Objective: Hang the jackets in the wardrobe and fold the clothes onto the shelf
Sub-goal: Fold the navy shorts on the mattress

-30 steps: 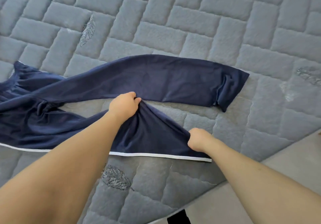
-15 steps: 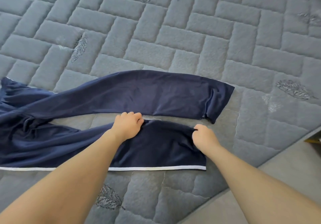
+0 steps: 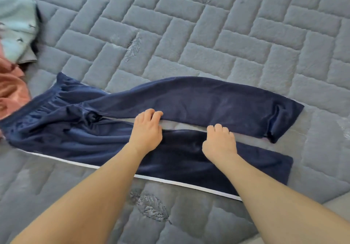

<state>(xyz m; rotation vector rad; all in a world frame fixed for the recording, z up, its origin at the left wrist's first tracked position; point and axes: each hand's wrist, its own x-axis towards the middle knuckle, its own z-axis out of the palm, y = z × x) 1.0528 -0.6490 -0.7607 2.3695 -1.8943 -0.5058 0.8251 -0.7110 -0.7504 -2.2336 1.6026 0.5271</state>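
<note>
A pair of navy-blue soft knit trousers (image 3: 189, 101) with a thin white stripe down the outer seam lies spread across a grey quilted mattress (image 3: 208, 35) stitched in a brick pattern with small leaf motifs. The two legs run side by side toward the right, a narrow strip of mattress showing between them.

The left hand (image 3: 146, 128) rests palm-down on the inner edge of the near leg, its fingers curled over that edge and reaching across the gap to touch the far leg's lower edge. Whether it pinches cloth there I cannot tell; the fingertips are bent under and hidden. The right hand (image 3: 219, 141), just to the right of the left one, sits on the same inner edge of the near leg, fingers bent at the knuckles and pressing down on the fabric at the gap.

Left of both hands, the gathered elastic waistband bunches in folds. Beyond the hands lies the far leg, its cuff slightly turned up at the right end. Nearer than the hands runs the white stripe, along the near leg's front edge.

Far to the left of the hands, past the waistband, sit a crumpled pale blue patterned garment (image 3: 17, 28) and a salmon-pink cloth (image 3: 11, 90), both cut by the frame edge.
</note>
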